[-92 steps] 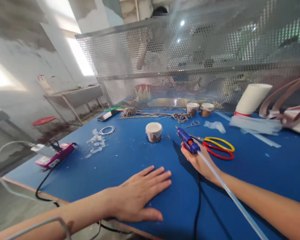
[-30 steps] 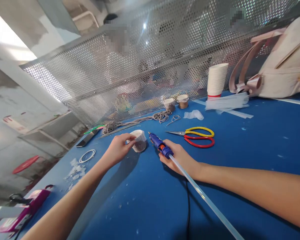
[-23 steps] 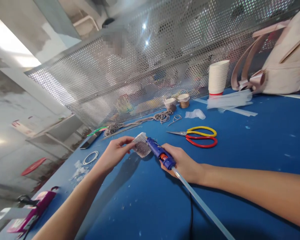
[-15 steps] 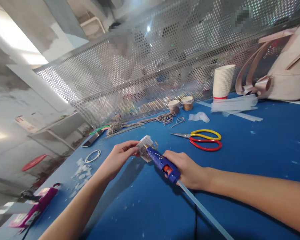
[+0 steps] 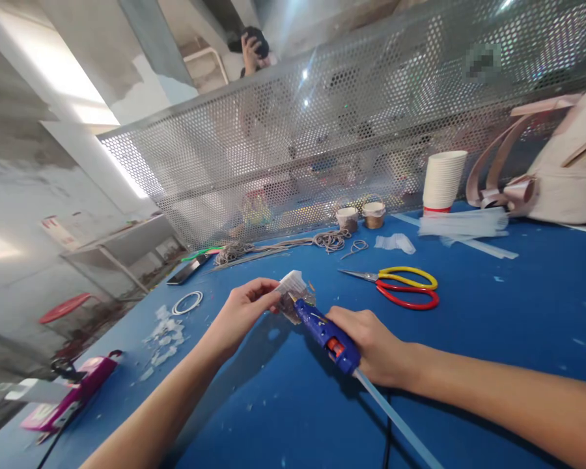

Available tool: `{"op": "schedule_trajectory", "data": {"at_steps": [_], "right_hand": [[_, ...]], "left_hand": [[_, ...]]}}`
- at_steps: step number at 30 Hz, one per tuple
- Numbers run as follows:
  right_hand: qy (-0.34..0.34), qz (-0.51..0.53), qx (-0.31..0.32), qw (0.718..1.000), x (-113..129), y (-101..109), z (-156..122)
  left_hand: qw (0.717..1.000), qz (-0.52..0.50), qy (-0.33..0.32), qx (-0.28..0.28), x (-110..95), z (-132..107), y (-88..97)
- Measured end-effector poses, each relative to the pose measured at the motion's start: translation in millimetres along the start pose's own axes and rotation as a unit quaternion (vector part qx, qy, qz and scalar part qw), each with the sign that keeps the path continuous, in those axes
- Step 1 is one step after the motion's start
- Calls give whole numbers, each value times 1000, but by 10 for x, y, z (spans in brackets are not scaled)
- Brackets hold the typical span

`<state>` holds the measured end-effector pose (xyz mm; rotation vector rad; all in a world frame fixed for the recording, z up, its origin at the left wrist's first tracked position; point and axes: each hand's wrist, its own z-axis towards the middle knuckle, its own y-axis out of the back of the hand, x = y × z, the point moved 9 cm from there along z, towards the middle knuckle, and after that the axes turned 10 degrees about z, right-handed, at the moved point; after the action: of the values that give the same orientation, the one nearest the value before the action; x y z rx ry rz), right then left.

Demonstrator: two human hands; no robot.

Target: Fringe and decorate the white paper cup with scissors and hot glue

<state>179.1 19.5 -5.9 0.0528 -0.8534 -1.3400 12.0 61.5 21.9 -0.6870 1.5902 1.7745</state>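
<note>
My left hand (image 5: pixel 241 309) pinches a small white paper cup (image 5: pixel 293 293), tipped on its side just above the blue table (image 5: pixel 493 312). My right hand (image 5: pixel 374 345) grips a blue glue gun (image 5: pixel 327 335) with a clear glue stick (image 5: pixel 395 423) trailing from its back. The gun's tip touches the cup's side. Red and yellow scissors (image 5: pixel 403 286) lie to the right of my hands.
A perforated metal screen (image 5: pixel 322 130) stands along the table's far edge, with a person behind it. Near it are two small cups (image 5: pixel 361 215), coiled string (image 5: pixel 329 240), a stack of white cups (image 5: pixel 442 182), glue sticks (image 5: pixel 463 225) and a pink bag (image 5: pixel 561 176). A pink device (image 5: pixel 71 397) sits at left.
My left hand went from lying flat on the table to picking up the cup and tipping it. My right hand brought the glue gun's tip against the cup.
</note>
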Motion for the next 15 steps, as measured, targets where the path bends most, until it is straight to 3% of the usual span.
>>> {"op": "schedule_trajectory", "data": {"at_steps": [15], "right_hand": [[18,-10,16,1000,46,-21,-4]], "left_hand": [[999,30,-9,-5,-19,-45,-69]]}}
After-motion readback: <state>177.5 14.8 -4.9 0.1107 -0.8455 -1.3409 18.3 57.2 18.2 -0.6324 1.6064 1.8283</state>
